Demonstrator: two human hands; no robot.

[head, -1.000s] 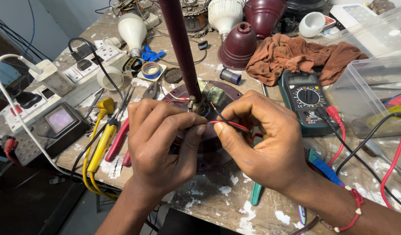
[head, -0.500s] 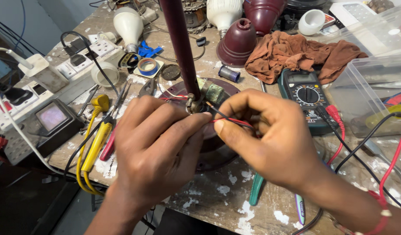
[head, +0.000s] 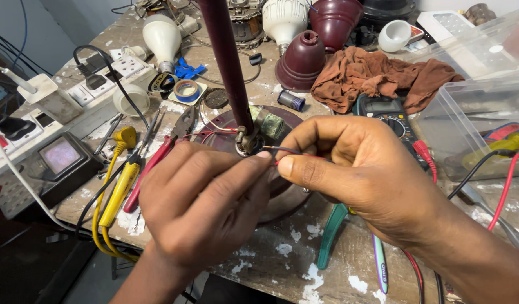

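Pinching thin wire (head: 282, 150): left hand (head: 200, 208), right hand (head: 363, 169); wire ends hidden.

Both hands, left (head: 200, 205) and right (head: 363, 169), pinch fingertip to fingertip.

Both hands hide the round base (head: 287, 197) (wire ends too).

We see soft, even daylight with only faint shadows under the hands. The white bulb (head: 161, 38) at far left gleams, and the clear plastic box (head: 478, 101) at right shows pale glare. Edges bend slightly; focus stays sharp.
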